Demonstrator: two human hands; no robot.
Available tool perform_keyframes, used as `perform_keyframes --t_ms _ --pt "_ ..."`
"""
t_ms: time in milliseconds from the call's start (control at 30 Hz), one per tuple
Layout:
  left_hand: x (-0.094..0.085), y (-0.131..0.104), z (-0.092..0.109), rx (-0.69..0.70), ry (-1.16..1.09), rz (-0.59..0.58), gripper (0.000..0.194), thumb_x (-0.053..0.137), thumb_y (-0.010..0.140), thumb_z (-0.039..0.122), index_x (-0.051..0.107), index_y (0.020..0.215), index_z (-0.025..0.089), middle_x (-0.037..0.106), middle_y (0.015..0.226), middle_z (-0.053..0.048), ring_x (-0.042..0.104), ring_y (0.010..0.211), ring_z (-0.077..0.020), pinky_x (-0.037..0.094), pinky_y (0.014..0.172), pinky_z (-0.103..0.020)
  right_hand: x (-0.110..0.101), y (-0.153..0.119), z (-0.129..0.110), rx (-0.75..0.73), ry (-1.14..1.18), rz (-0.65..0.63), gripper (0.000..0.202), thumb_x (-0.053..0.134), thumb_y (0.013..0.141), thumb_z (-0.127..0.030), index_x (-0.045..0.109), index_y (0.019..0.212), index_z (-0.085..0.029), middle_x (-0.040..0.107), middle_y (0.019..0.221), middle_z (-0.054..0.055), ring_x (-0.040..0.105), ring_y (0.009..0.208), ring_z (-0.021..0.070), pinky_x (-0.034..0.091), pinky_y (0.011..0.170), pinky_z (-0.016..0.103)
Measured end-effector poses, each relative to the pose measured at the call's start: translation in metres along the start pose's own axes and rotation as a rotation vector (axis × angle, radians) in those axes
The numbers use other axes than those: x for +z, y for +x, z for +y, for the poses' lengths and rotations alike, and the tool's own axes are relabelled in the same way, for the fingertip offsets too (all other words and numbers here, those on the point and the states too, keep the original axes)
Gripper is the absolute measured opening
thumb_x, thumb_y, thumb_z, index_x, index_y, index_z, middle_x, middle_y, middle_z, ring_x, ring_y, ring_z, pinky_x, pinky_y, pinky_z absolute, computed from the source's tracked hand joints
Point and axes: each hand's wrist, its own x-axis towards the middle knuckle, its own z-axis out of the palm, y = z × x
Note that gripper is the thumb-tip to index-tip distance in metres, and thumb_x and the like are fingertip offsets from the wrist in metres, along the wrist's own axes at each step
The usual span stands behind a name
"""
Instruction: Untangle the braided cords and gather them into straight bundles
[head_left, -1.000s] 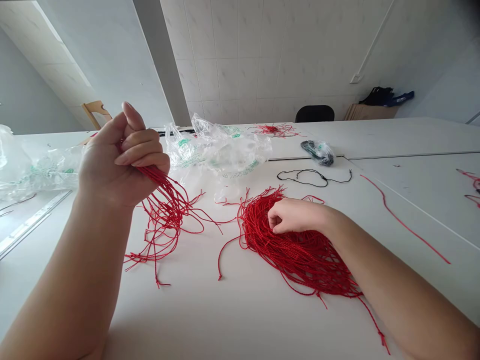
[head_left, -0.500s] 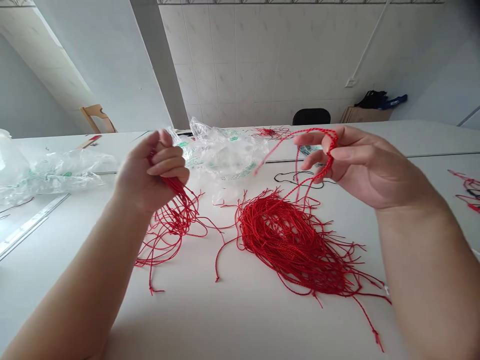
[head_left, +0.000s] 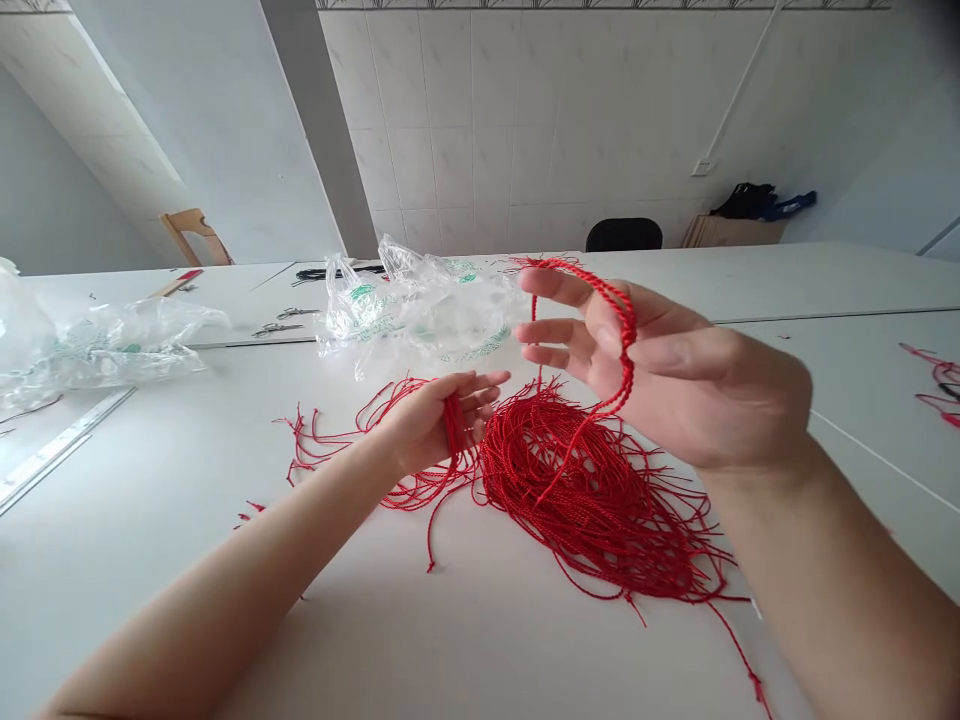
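Note:
My right hand [head_left: 660,360] is raised above the table, thumb and forefinger pinching a looped red cord [head_left: 624,340] whose ends hang down. Its other fingers are stretched to the left. Lower and to the left, my left hand [head_left: 442,420] has a bundle of red cords [head_left: 454,428] across its palm, with the fingers loosely bent around it. Loose ends of that bundle trail over the table behind and beside the wrist. A large heap of red cords [head_left: 592,500] with knotted ends lies on the white table, just right of my left hand and below my right.
Crumpled clear plastic bags with green print [head_left: 442,310] lie beyond the hands, and another plastic bag [head_left: 112,340] is at the left. Scissors [head_left: 285,322] and a metal ruler [head_left: 67,445] rest on the table [head_left: 375,640]. More red cord [head_left: 937,385] lies far right.
My left hand has moved right and down with its cord bundle, next to the heap, and its fingers have loosened. My right hand has shifted left, still pinching the looped cord.

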Motion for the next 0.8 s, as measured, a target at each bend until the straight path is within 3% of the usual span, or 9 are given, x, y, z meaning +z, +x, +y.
perform_keyframes --t_ms 133,267,400,500,667,800 --pt "0.004 -0.002 -0.010 -0.089 0.106 -0.076 0.034 0.053 0.101 0.033 0.073 0.118 0.012 0.072 0.120 -0.014 0.070 0.100 -0.0208 0.058 0.078 -0.028 0.009 -0.005 -0.006 -0.060 0.177 -0.109 0.007 0.062 0.075 -0.027 0.058 0.069 -0.026 0.055 0.146 -0.007 0.056 0.128 0.0308 0.045 0.110 0.053" --pt "0.006 -0.005 -0.011 -0.181 0.083 -0.234 0.060 0.040 0.102 0.059 0.073 0.118 0.011 0.075 0.113 -0.015 0.070 0.097 -0.0217 0.057 0.086 -0.033 0.005 -0.003 -0.003 -0.074 0.222 -0.056 0.006 0.060 0.078 -0.026 0.059 0.072 -0.026 0.055 0.145 -0.006 0.054 0.130 0.0288 0.045 0.110 0.049" --pt "0.007 -0.009 -0.008 -0.199 0.014 -0.343 0.073 0.031 0.101 0.066 0.073 0.116 0.007 0.077 0.105 -0.016 0.071 0.087 -0.0209 0.056 0.081 -0.032 -0.012 0.008 0.015 -0.075 0.202 0.076 0.010 0.056 0.082 -0.023 0.062 0.075 -0.025 0.061 0.137 -0.003 0.059 0.123 0.0268 0.046 0.107 0.047" --pt "0.009 -0.013 -0.004 -0.184 0.010 -0.371 0.066 0.037 0.102 0.060 0.074 0.113 0.007 0.078 0.102 -0.014 0.071 0.084 -0.0194 0.056 0.080 -0.031 -0.032 0.017 0.031 0.021 0.214 0.136 0.009 0.056 0.082 -0.022 0.063 0.076 -0.024 0.061 0.135 -0.002 0.063 0.114 0.0248 0.050 0.101 0.045" --pt "0.009 -0.019 0.007 -0.063 0.093 -0.340 0.036 0.051 0.101 0.034 0.075 0.113 0.010 0.078 0.101 -0.010 0.072 0.085 -0.0183 0.058 0.081 -0.031 -0.061 0.024 0.056 0.318 0.198 0.164 0.005 0.064 0.081 -0.023 0.065 0.087 -0.022 0.067 0.123 0.004 0.067 0.086 0.0174 0.055 0.081 0.035" --pt "0.004 -0.021 0.024 0.111 0.210 -0.251 0.032 0.052 0.099 0.027 0.075 0.114 0.012 0.078 0.101 -0.010 0.073 0.089 -0.0197 0.058 0.086 -0.033 -0.067 0.026 0.077 0.401 -0.046 0.152 0.015 0.066 0.084 -0.028 0.061 0.095 -0.021 0.070 0.114 0.008 0.063 0.075 0.0138 0.054 0.080 0.034"
